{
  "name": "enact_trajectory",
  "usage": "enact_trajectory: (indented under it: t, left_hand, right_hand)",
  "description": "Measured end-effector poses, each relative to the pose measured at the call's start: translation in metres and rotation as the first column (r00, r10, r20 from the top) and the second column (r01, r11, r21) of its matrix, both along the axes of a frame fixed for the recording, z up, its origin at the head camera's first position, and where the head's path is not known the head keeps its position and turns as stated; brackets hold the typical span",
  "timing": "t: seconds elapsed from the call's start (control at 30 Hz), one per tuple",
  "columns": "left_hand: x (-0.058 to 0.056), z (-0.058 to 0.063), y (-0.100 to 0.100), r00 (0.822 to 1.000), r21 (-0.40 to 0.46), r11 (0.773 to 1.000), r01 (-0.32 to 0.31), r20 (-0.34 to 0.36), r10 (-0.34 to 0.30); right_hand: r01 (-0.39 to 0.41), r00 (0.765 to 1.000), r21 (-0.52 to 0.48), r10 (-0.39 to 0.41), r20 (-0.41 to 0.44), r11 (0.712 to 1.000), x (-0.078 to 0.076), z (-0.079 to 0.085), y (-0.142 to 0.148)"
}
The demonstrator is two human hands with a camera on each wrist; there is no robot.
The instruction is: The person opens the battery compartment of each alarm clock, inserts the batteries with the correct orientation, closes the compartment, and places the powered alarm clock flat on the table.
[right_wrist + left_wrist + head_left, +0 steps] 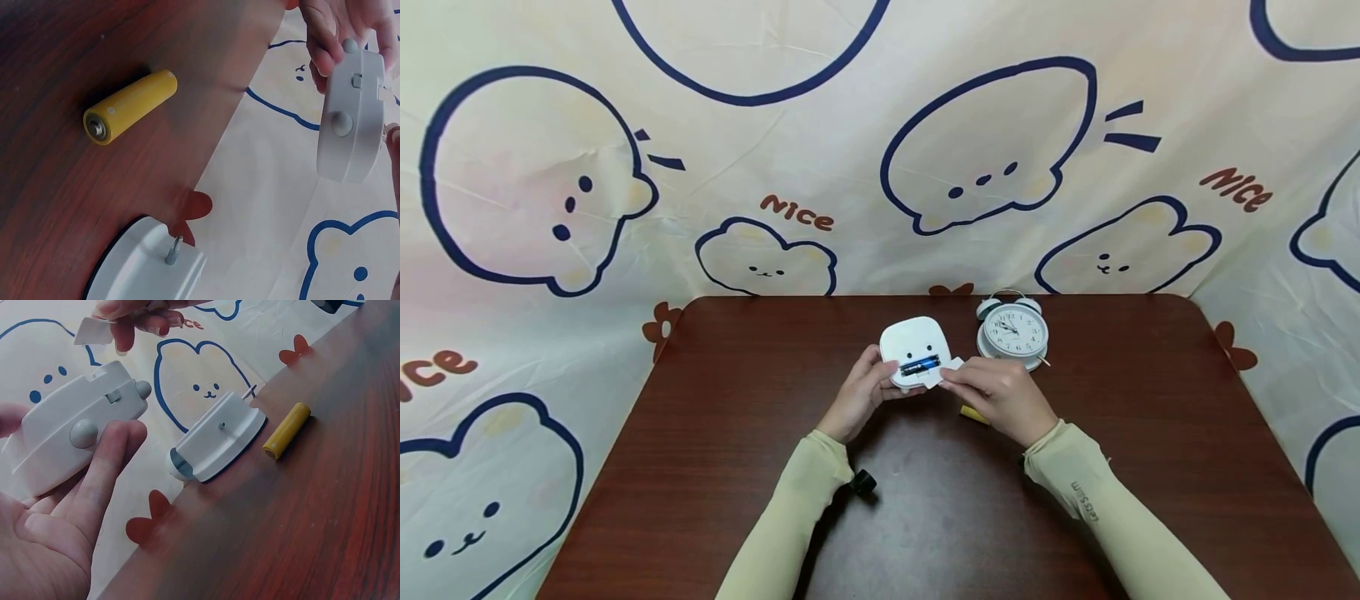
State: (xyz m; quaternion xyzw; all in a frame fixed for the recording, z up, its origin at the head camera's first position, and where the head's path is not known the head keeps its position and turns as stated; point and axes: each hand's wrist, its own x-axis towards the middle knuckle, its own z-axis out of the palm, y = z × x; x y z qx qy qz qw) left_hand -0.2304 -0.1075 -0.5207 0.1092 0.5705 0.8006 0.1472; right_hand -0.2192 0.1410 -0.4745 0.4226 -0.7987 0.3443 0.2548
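My left hand (856,396) holds a white rounded-square device (913,335), its back turned up in the head view. A blue and black battery (921,366) lies in its uncovered battery compartment. Pinched by my right hand (1006,398) is a small white battery cover (94,331), close to the device's right edge in the head view. In the left wrist view the cover is apart from the device. Small round feet (84,434) and a slot with a switch show on the device's side. The device's front is hidden.
A yellow battery (131,107) lies on the brown table (745,500), partly behind my right hand in the head view. Beyond that hand stands a white twin-bell alarm clock (1017,332). A patterned cloth (850,167) hangs along the table's far edge and sides.
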Motion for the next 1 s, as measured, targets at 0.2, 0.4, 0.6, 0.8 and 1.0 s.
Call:
enact_trajectory:
  t: [0.2,0.4,0.6,0.8,1.0]
  left_hand:
    - [0.001,-0.002,0.0,1.0,0.011,1.0,-0.016,-0.004,0.016]
    - [0.002,-0.002,0.002,0.999,0.021,0.999,-0.042,-0.021,0.042]
    - [0.004,-0.001,0.004,0.999,0.008,0.999,-0.034,-0.02,0.034]
    - [0.006,0.0,0.006,0.999,0.013,0.999,-0.036,-0.021,0.037]
    - [0.008,0.001,0.007,0.998,0.001,0.998,-0.058,-0.022,0.058]
  right_hand:
    - [0.006,1.0,-0.008,-0.006,0.024,1.0,0.0,-0.001,-0.002]
    - [0.02,1.0,-0.012,-0.019,0.015,1.0,0.001,-0.001,-0.005]
    - [0.005,1.0,-0.02,-0.005,-0.026,1.0,-0.001,-0.002,-0.011]
    - [0.013,0.999,-0.005,-0.013,-0.044,1.0,-0.002,-0.003,-0.016]
    - [0.023,0.996,0.017,-0.022,-0.081,1.0,-0.001,-0.004,-0.022]
